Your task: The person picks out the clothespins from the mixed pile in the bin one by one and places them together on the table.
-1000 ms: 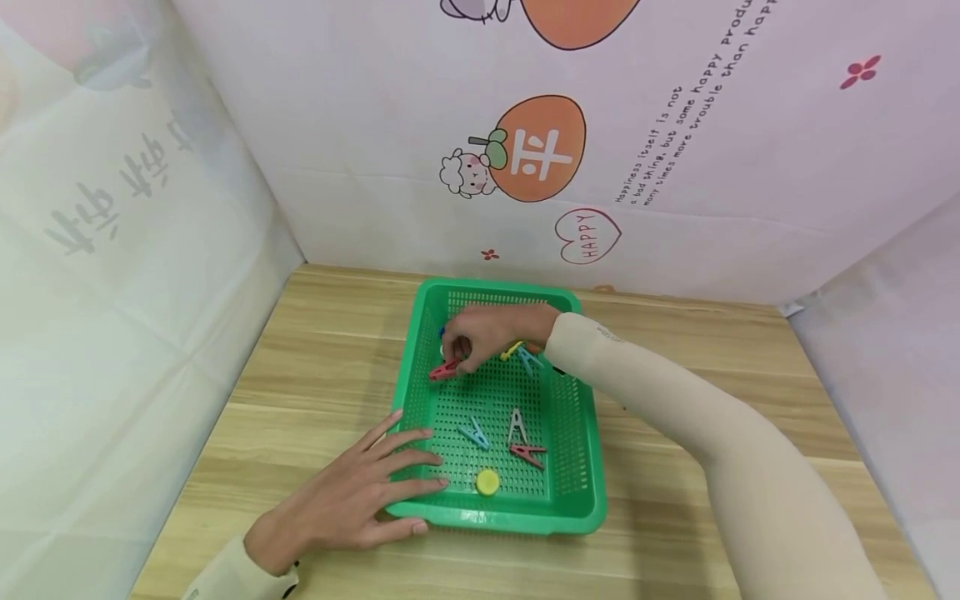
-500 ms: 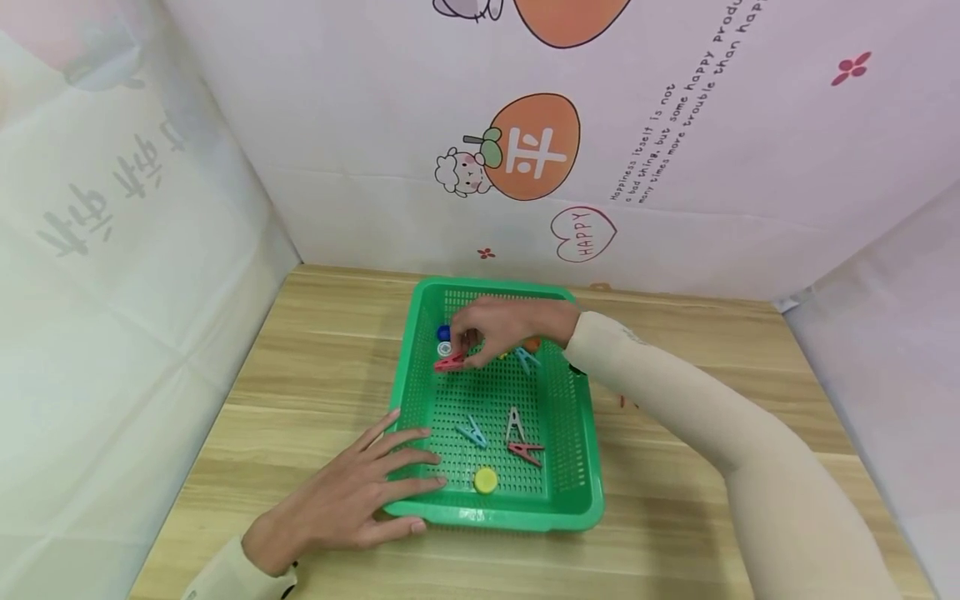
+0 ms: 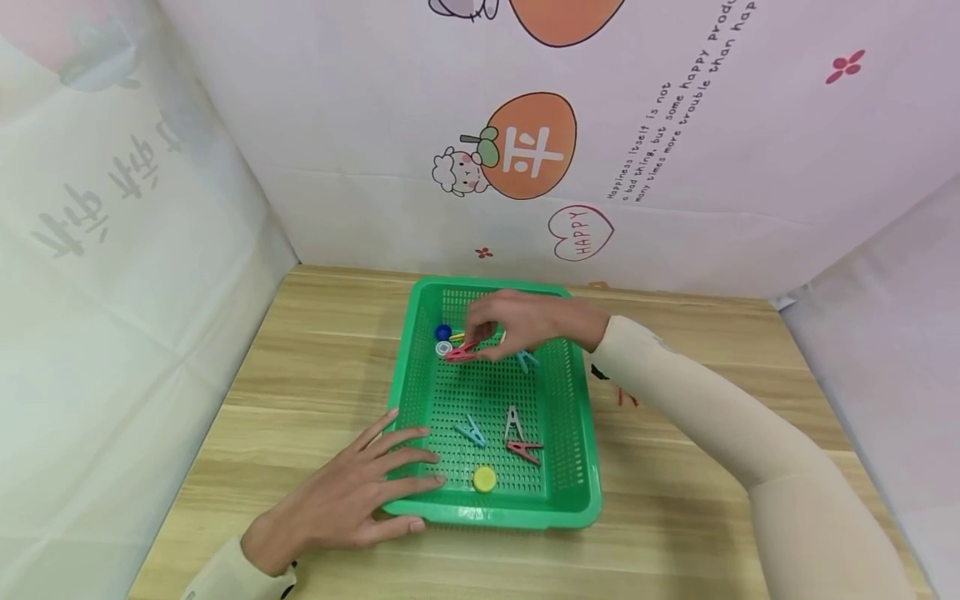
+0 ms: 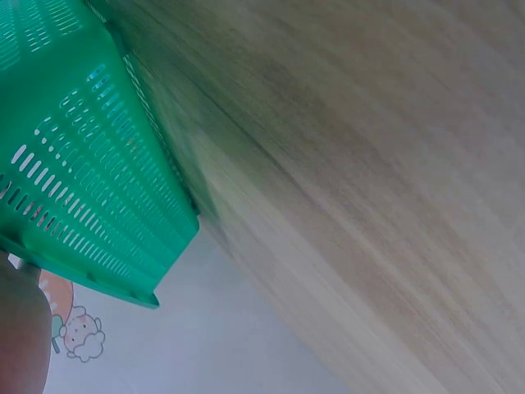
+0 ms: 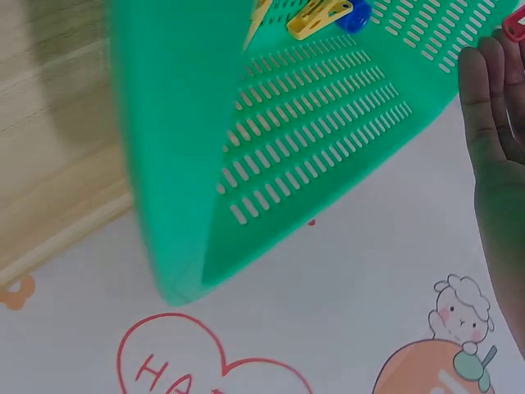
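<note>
My right hand (image 3: 513, 321) pinches a red clothespin (image 3: 461, 353) between thumb and fingers, above the far left part of a green basket (image 3: 405, 354). In the right wrist view the same clothespin (image 5: 514, 25) shows at the fingertips. My left hand (image 3: 360, 487) is spread over the basket's near left rim, fingers straight. Close to the right hand lie a blue cap (image 3: 443, 332), a white cap (image 3: 444, 349) and a light blue clothespin (image 3: 527, 361). A yellow clothespin (image 5: 320, 18) is seen by the blue cap in the right wrist view.
Nearer in the basket are another light blue clothespin (image 3: 472, 431), a white clothespin (image 3: 513, 423), a dark pink clothespin (image 3: 525, 452) and a yellow cap (image 3: 484, 479). Outside, a red clothespin-like item (image 3: 627, 397) lies on the wooden table (image 3: 315, 367), partly behind the sleeve. Printed cloth walls surround it.
My right hand has moved right and slightly toward the far side with the red clothespin, uncovering the blue and white caps. My left hand stays at the rim.
</note>
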Action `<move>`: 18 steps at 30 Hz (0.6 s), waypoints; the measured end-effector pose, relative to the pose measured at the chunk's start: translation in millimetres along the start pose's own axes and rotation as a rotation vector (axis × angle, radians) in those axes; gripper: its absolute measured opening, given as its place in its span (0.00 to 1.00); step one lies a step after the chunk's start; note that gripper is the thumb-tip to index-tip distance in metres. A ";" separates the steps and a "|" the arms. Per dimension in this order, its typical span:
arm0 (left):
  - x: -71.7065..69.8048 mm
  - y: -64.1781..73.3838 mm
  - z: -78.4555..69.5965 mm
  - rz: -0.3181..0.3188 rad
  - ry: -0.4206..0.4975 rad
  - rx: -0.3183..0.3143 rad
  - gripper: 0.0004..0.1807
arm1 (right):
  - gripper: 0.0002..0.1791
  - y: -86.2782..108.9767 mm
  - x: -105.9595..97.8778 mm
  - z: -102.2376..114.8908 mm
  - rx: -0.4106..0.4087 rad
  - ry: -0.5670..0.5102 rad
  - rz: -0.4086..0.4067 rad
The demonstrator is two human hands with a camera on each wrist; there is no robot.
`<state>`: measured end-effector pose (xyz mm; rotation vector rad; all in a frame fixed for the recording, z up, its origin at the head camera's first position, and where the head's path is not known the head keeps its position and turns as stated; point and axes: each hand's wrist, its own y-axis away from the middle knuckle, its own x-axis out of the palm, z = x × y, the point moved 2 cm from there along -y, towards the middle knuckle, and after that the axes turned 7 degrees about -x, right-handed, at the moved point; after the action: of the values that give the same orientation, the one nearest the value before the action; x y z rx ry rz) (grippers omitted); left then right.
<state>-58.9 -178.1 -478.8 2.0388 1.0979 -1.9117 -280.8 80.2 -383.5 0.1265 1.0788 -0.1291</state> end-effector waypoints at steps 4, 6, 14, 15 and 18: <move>-0.5 -0.5 -0.8 0.004 0.000 -0.003 0.25 | 0.12 10.8 -1.8 1.2 0.001 -0.004 -0.030; -0.6 -0.5 -1.0 0.005 0.004 -0.006 0.24 | 0.12 15.4 -2.5 2.1 0.001 -0.012 -0.043; -0.7 -1.1 -1.6 0.005 0.002 -0.005 0.24 | 0.12 36.4 -4.8 9.8 0.014 -0.006 -0.079; -0.6 -1.1 -1.5 0.005 0.000 -0.005 0.24 | 0.12 39.1 -4.8 10.0 0.013 -0.003 -0.085; -0.5 -1.3 -1.3 0.001 -0.003 -0.003 0.25 | 0.11 47.7 -5.6 10.7 0.016 0.002 -0.109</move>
<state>-58.5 -176.7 -477.6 2.0345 1.0980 -1.9104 -266.2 125.7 -371.7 0.0825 1.0869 -0.2355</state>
